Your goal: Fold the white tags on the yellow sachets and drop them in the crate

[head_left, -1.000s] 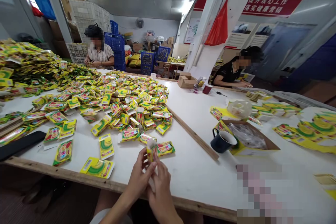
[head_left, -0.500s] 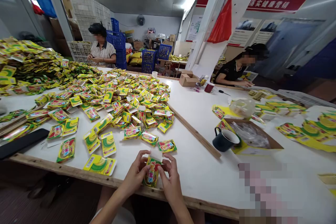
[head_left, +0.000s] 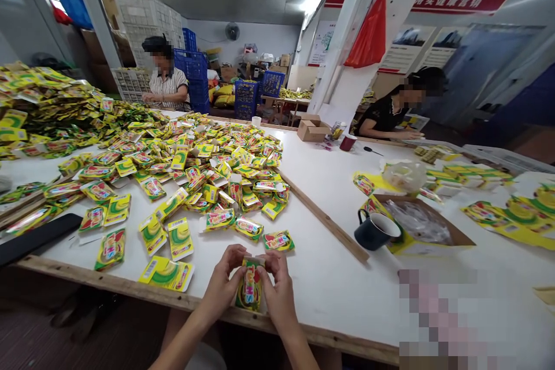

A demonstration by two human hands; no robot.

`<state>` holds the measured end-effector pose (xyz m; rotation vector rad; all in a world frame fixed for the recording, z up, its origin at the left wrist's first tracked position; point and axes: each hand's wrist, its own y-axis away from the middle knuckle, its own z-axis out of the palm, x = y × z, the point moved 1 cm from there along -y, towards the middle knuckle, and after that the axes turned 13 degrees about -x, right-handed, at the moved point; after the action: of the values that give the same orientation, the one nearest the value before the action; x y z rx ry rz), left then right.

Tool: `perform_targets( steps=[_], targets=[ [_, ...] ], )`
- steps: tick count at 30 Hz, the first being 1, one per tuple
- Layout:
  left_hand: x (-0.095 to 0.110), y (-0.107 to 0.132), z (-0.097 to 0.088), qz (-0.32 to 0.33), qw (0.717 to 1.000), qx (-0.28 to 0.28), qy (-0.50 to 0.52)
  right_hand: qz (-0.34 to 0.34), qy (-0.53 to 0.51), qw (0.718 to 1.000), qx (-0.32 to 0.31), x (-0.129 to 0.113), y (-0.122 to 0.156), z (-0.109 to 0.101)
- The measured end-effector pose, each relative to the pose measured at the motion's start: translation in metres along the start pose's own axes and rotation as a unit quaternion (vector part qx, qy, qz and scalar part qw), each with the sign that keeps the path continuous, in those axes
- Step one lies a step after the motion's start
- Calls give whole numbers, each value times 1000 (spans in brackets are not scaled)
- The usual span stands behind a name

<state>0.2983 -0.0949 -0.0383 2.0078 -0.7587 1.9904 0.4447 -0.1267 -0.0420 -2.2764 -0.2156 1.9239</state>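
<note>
My left hand (head_left: pixel 222 288) and my right hand (head_left: pixel 278 293) both pinch the top of one yellow-green blister packet (head_left: pixel 250 289), held upright over the near edge of the white table (head_left: pixel 321 283). The fingers of both hands are curled round the packet's upper edge. Just beyond it lies another packet (head_left: pixel 278 240) flat on the table, and a yellow card packet (head_left: pixel 166 273) lies to the left near the wooden edge.
A big heap of the same packets (head_left: pixel 182 167) covers the left half of the table. A wooden strip (head_left: pixel 323 218) runs diagonally, with a dark mug (head_left: pixel 375 230) and an open carton (head_left: pixel 416 225) right of it. A black phone (head_left: pixel 37 237) lies far left. Two people sit at the far side.
The packet came down from a raised pinch to upright in front of me, and both hands closed tighter on its top edge. The view shifted slightly.
</note>
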Motion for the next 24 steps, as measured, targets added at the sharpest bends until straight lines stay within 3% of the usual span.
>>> perform_targets(
  steps=[5, 17, 24],
  targets=[
    [6, 1, -2, 1, 996, -4, -85, -26, 46, 998, -35, -11, 3, 0],
    [10, -7, 4, -55, 994, 61, -66, 18, 59, 998, 4, -19, -6, 0],
    [2, 1, -1, -33, 998, 23, -49, 24, -4, 999, -25, -8, 2, 0]
  ],
)
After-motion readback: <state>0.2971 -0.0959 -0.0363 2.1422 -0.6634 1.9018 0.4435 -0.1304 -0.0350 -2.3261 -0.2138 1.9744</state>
